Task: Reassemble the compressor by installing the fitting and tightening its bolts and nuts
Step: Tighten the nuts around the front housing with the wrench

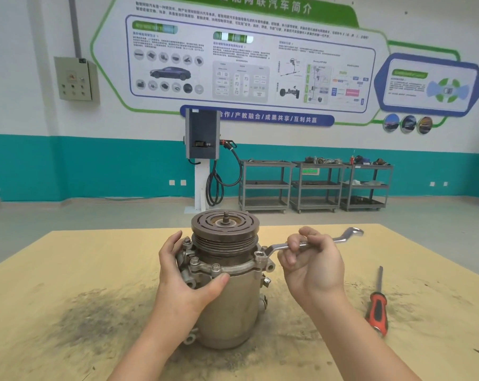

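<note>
The compressor (230,306) stands upright on the wooden table (68,270), its grooved pulley (225,224) on top. A metal fitting (190,261) with several bolts sits on its left upper flange. My left hand (186,279) grips the compressor's left side, thumb across the front below the flange. My right hand (312,262) holds the shaft of a silver offset ring wrench (342,237). The wrench's near end sits at a bolt (260,255) on the right of the flange.
A red and black screwdriver (377,303) lies on the table to the right. Dark grime stains the tabletop at the left front. Beyond the table are several grey shelf carts (315,185) and a charging post (202,149) against the wall.
</note>
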Action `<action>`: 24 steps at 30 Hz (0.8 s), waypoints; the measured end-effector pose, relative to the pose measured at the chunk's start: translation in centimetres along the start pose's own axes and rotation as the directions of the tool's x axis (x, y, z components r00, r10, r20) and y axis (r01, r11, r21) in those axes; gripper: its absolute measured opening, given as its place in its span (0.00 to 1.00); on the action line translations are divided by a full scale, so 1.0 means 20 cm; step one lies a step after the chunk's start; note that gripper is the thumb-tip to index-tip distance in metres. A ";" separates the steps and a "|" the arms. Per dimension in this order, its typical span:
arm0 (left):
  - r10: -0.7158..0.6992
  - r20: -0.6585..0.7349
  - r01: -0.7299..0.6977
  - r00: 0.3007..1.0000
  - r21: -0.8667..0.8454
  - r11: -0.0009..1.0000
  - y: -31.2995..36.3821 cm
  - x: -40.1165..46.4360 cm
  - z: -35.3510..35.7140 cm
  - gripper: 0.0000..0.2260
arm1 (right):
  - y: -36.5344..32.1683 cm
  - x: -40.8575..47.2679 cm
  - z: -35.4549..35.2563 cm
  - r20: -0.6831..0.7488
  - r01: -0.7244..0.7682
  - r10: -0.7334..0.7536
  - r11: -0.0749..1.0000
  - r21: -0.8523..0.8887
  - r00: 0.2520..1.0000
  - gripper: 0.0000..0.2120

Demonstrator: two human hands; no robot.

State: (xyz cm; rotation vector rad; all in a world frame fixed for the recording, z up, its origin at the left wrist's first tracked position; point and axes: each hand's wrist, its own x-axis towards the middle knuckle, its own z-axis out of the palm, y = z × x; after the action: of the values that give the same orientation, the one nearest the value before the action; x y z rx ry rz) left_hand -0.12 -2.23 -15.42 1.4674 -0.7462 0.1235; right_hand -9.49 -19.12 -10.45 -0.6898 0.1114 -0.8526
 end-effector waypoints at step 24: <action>-0.023 0.012 0.023 1.000 0.010 1.000 0.03 -0.01 0.00 0.41 | 0.01 0.17 0.04 0.074 -0.263 0.273 0.956 -0.131 0.959 0.07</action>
State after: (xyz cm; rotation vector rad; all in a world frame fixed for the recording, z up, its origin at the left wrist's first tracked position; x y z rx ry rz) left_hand -0.51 -2.02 -14.94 1.4869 -0.7391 0.1015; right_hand -6.81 -20.96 -9.37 -0.8049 0.1711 -0.5555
